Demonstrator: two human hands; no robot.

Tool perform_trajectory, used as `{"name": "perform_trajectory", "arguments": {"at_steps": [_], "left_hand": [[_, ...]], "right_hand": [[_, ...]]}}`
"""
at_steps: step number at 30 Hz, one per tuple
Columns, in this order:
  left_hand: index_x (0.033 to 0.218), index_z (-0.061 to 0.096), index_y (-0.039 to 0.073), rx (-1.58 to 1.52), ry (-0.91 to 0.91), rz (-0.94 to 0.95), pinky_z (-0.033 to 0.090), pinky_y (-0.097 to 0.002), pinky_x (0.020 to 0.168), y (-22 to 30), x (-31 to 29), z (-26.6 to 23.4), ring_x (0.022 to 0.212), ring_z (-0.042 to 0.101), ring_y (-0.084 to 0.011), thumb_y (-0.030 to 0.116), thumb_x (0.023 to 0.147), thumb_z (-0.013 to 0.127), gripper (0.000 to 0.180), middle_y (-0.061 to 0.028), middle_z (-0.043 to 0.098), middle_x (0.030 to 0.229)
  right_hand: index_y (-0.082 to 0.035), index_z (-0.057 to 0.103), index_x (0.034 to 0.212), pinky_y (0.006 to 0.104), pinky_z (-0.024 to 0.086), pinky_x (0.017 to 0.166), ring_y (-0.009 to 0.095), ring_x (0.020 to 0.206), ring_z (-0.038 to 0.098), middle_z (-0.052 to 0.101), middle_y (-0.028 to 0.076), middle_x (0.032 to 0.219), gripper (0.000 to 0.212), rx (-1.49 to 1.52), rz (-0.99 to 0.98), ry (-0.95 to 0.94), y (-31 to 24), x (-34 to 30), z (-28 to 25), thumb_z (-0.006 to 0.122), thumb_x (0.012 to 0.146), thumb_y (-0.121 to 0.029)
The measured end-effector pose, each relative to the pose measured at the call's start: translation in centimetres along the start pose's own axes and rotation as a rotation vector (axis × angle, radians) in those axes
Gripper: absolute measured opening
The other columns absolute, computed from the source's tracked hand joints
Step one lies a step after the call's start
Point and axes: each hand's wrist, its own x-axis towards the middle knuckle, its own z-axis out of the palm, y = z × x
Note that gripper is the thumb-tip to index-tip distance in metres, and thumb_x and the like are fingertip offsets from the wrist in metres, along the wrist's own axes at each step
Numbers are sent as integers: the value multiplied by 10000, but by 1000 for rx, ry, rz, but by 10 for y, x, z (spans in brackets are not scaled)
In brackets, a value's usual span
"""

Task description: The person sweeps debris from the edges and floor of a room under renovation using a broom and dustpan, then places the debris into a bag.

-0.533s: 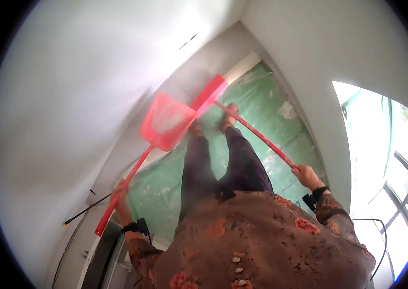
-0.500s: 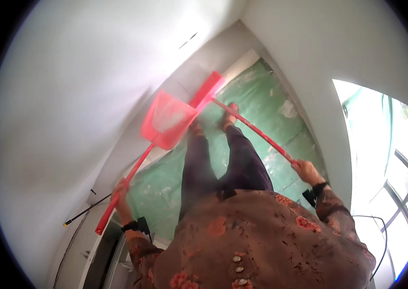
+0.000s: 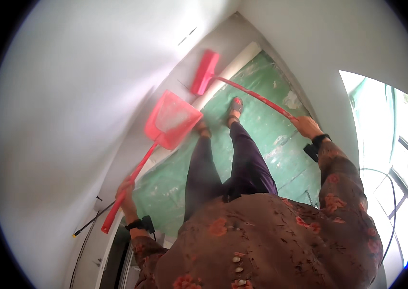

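My left hand (image 3: 126, 189) is closed around the red handle of a long-handled dustpan (image 3: 169, 120). Its pink-red scoop has pale dust inside and tilts up beside the wall at the left. My right hand (image 3: 308, 126) grips the end of a red broom handle, which runs up and left to the broom's pink-red head (image 3: 206, 72). That head is beyond the scoop, over the pale strip along the wall, apart from the dustpan. Whether it touches the surface I cannot tell.
Green sheeting (image 3: 261, 144) with whitish stains covers the floor under my feet. White walls (image 3: 69, 96) meet at the far corner. A bright window (image 3: 406, 139) stands at the right with a dark cable near it. A thin black rod (image 3: 92, 221) is at the lower left.
The broom head has moved away from the dustpan's edge, up and left toward the wall. My right hand has risen with the handle. The dustpan has shifted only slightly.
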Motion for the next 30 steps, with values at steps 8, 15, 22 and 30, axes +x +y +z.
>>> {"name": "perform_trajectory", "arguments": {"at_steps": [8,15,22,30], "left_hand": [[934,640,-23,-22,-14,16,462,-298,813,8,17,16,885,573,-181,49,837,579,135,-150,627,1089],[917,596,-26,-51,-42,-22,464,-307,803,17,21,28,832,562,-170,-22,811,528,126,-184,581,1151],[917,599,-26,25,-74,43,462,-303,804,31,25,30,822,559,-165,-14,813,544,118,-171,596,1109],[945,598,-24,-46,-111,69,467,-301,797,44,30,49,848,567,-173,6,820,559,134,-166,599,1098]], "right_hand": [[-6,631,865,471,451,755,418,861,586,612,254,849,471,91,99,96,31,-101,5,476,898,-450],[-34,661,926,455,461,791,392,910,602,637,222,917,513,136,-11,43,-21,-11,-13,425,902,-489],[-2,651,888,447,457,804,381,932,600,637,225,922,548,233,78,64,-5,-27,33,420,901,-498],[-7,628,895,469,459,736,408,835,601,624,232,816,421,297,40,168,26,-68,31,498,893,-408]]}}
